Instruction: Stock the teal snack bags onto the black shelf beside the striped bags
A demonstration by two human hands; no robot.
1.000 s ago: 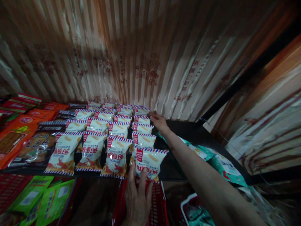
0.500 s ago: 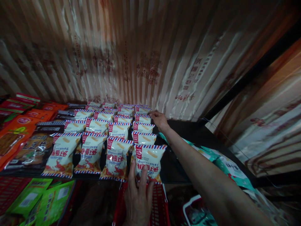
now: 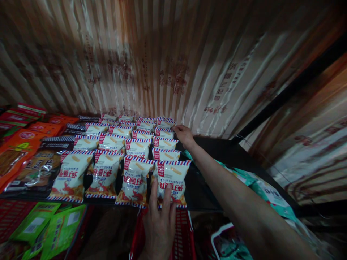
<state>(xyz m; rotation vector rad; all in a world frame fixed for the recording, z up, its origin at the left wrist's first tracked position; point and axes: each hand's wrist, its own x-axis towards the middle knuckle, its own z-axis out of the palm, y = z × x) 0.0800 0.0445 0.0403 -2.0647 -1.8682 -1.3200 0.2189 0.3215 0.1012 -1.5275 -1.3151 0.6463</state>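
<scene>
White snack bags with red and blue striped edges stand in several rows on a black shelf (image 3: 202,191). My left hand (image 3: 159,222) is at the front, its fingers stretched up and apart against the lower face of the front right snack bag (image 3: 173,178). Farther back, my right hand (image 3: 184,135) reaches along the right side of the same column. Its fingertips are pinched at the right edge of a rear snack bag (image 3: 165,133). Part of that bag is hidden behind those in front.
Orange packets (image 3: 20,155) and dark packets (image 3: 40,162) lie at left. Teal packets (image 3: 271,195) lie on the right. Below are a red basket (image 3: 183,231) and green packets (image 3: 63,227). A striped curtain (image 3: 151,72) hangs behind, with a black post (image 3: 290,90) at right.
The view has shifted slightly. The front right bag stands more upright, with my left fingers still against it. My right hand stays at the rear of the column.
</scene>
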